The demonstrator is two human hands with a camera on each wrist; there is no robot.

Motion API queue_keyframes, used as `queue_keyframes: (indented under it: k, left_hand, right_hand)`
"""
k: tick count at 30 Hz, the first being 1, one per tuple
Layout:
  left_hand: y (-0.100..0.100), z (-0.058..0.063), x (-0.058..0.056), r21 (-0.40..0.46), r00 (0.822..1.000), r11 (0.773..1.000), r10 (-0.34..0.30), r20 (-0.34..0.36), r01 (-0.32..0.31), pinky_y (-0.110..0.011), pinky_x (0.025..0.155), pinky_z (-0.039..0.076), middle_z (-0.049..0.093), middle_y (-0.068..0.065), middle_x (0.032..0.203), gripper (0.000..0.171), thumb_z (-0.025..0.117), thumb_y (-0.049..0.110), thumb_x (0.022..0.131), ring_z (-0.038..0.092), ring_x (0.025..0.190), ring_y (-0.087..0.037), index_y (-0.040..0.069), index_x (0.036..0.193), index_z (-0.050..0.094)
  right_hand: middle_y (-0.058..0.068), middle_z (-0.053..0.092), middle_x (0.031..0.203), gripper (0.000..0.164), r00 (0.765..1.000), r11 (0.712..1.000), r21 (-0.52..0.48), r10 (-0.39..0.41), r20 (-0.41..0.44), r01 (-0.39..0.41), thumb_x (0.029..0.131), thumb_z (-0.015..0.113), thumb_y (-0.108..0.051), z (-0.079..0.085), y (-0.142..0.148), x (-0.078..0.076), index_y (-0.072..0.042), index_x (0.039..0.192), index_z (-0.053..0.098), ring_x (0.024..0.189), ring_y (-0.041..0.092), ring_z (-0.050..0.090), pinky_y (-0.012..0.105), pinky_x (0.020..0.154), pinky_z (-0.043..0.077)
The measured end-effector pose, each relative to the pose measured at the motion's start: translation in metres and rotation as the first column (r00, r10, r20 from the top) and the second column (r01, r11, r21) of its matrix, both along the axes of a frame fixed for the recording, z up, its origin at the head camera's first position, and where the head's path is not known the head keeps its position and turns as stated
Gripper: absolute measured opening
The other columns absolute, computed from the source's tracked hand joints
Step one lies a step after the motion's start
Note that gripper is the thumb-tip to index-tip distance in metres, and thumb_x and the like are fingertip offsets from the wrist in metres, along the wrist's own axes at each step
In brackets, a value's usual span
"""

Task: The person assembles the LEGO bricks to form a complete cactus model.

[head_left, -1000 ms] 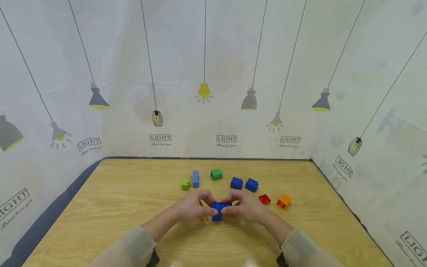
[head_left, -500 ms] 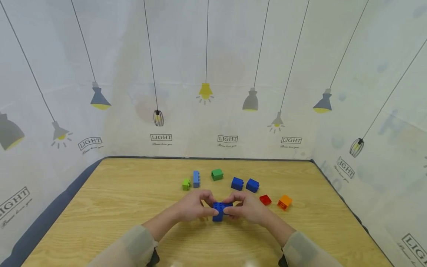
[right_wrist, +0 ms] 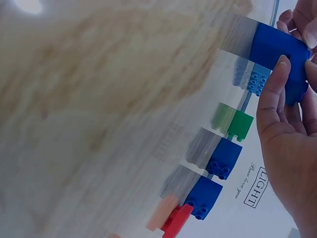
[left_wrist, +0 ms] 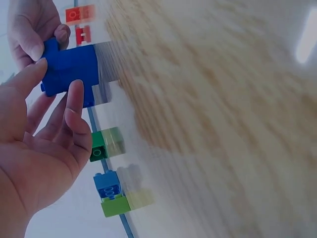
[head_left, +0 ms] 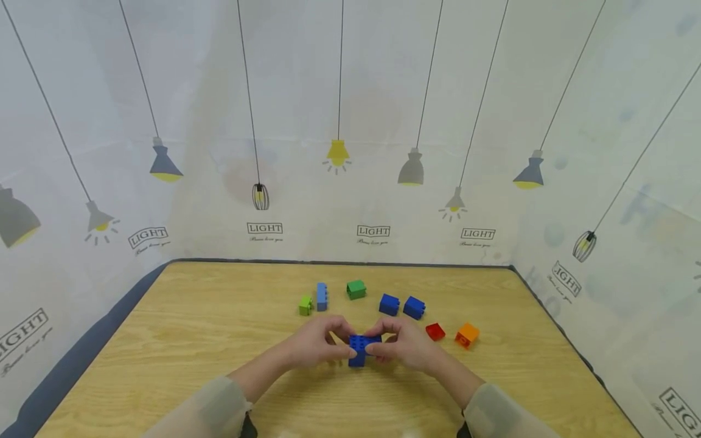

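Note:
A joined piece of dark blue building bricks (head_left: 357,359) stands on the wooden table, studs up, its top part reaching out to the right. My left hand (head_left: 317,344) pinches its left side between thumb and fingers. From the right, my right hand (head_left: 406,345) grips the part that sticks out, thumb at the front and index finger behind. In the left wrist view the blue bricks (left_wrist: 72,69) show smooth side faces, with both hands' fingertips on them. The right wrist view shows the blue bricks (right_wrist: 278,45) low against the shiny tabletop.
Beyond my hands lie a lime green brick (head_left: 305,305), a light blue brick (head_left: 321,297), a green brick (head_left: 356,289) and two dark blue bricks (head_left: 389,305). A red piece (head_left: 435,331) and an orange brick (head_left: 467,335) lie to the right. Lamp-printed cloth walls (head_left: 306,201) surround the table.

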State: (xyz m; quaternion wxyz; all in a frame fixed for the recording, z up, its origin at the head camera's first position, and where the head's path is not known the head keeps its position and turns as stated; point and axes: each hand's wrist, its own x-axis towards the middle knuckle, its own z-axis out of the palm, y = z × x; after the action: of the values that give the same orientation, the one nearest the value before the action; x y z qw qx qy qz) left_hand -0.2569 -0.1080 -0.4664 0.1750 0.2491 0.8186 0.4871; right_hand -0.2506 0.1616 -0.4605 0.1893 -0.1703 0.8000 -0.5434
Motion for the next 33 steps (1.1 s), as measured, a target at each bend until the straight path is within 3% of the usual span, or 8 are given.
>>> queue_keyframes:
  k: [6, 13, 23, 33]
  left_hand:
    - [-0.018, 0.001, 0.000, -0.002, 1.000, 1.000, 0.012, -0.014, -0.012, -0.030, 0.076, 0.063, 0.076, -0.010, 0.125, 0.033, 0.082, 0.026, 0.101, 0.073, 0.096, -0.016, 0.011, 0.129, 0.074]
    - [-0.047, 0.006, -0.004, -0.043, 0.989, 0.992, 0.117, -0.088, -0.122, -0.030, 0.070, 0.060, 0.076, -0.014, 0.127, 0.040, 0.081, 0.031, 0.101, 0.070, 0.097, -0.015, 0.007, 0.133, 0.074]
    - [-0.086, 0.007, -0.014, -0.054, 0.964, 0.969, 0.234, -0.125, -0.242, -0.034, 0.071, 0.058, 0.074, -0.014, 0.130, 0.039, 0.079, 0.031, 0.103, 0.070, 0.100, -0.019, 0.007, 0.133, 0.073]
    - [-0.105, 0.005, -0.026, -0.105, 0.945, 0.944, 0.299, -0.136, -0.314, -0.035, 0.077, 0.060, 0.075, -0.015, 0.131, 0.045, 0.079, 0.031, 0.102, 0.071, 0.102, -0.021, 0.005, 0.137, 0.071]
  right_hand:
    - [0.010, 0.075, 0.118, 0.022, 1.000, 1.000, 0.017, 0.000, -0.028, 0.000, 0.100, 0.084, -0.019, 0.000, -0.002, 0.000, -0.008, 0.118, 0.078, 0.083, 0.024, 0.078, 0.037, 0.079, 0.070]
    - [0.008, 0.076, 0.118, 0.021, 1.000, 1.000, 0.025, 0.001, -0.027, -0.001, 0.100, 0.084, -0.020, 0.001, -0.002, -0.001, -0.010, 0.117, 0.078, 0.084, 0.021, 0.077, 0.036, 0.079, 0.069]
    - [0.008, 0.076, 0.116, 0.021, 1.000, 1.000, 0.026, 0.005, -0.031, -0.005, 0.100, 0.083, -0.020, 0.001, -0.002, -0.001, -0.010, 0.118, 0.077, 0.084, 0.021, 0.076, 0.036, 0.079, 0.068]
    - [0.008, 0.074, 0.114, 0.022, 1.000, 1.000, 0.027, 0.002, -0.010, -0.001, 0.100, 0.083, -0.021, -0.001, 0.001, -0.001, -0.010, 0.118, 0.077, 0.083, 0.021, 0.075, 0.036, 0.079, 0.068]
